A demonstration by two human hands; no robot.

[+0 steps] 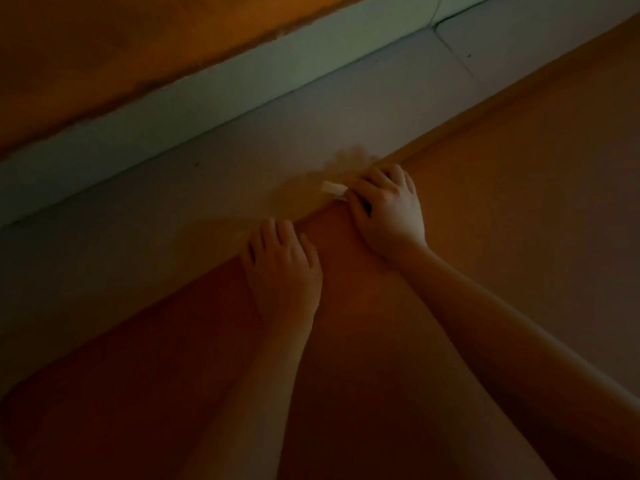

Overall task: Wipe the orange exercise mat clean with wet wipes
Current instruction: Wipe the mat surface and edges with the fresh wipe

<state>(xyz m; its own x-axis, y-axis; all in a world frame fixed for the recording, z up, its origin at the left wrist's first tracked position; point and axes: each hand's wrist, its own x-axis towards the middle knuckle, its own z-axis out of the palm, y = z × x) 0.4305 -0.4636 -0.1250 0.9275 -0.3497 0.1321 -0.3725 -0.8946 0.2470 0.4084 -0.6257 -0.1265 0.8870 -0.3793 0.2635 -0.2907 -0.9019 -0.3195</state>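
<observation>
The orange exercise mat (502, 188) lies on the floor and fills the lower right of the dim view, its far edge running diagonally. My right hand (388, 209) rests on that far edge and holds a small white wet wipe (333, 187), whose end sticks out to the left over the floor. My left hand (282, 268) lies flat on the mat's edge a little nearer to me, fingers straight and reaching the rim. Both forearms stretch across the mat.
A strip of pale grey floor tiles (214, 181) runs beyond the mat's edge. Behind it stands a light skirting board (145, 123) under an orange wall (104, 46). A tile joint shows at the upper right.
</observation>
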